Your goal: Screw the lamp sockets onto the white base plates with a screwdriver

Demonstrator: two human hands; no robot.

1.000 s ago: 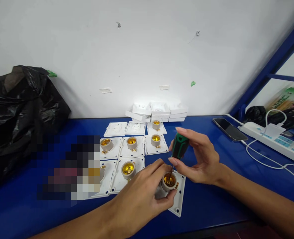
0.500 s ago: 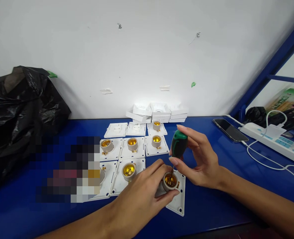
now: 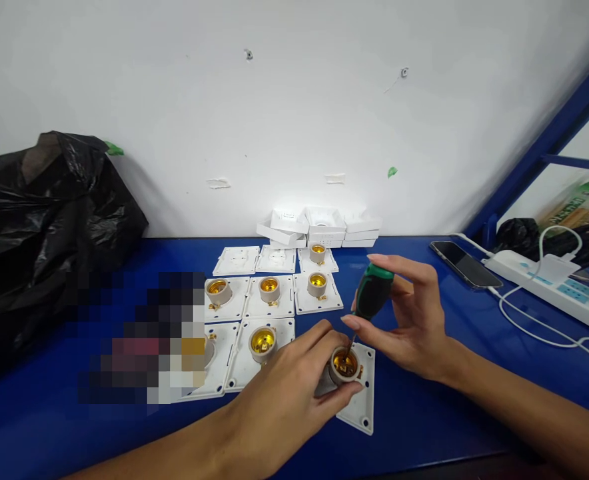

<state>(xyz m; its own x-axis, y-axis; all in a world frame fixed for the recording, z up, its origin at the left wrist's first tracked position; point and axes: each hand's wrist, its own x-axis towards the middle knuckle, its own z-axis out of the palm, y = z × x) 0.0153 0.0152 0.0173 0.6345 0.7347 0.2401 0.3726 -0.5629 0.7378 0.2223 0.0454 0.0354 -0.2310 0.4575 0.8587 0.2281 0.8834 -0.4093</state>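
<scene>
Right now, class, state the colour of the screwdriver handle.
The screwdriver handle is green and black; head view.

The left hand [image 3: 279, 393] and right hand [image 3: 417, 327], lower frame, were bare to the forearms, with long, rounded fingernails.

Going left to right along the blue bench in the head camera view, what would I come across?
Black plastic bag, rows of lamp sockets on white plates, green-handled screwdriver in the right hand, phone, white power strip.

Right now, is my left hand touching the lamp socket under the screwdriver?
Touching. The head view shows the left hand gripping the lamp socket between thumb and fingers, while the right hand holds the screwdriver.
</scene>
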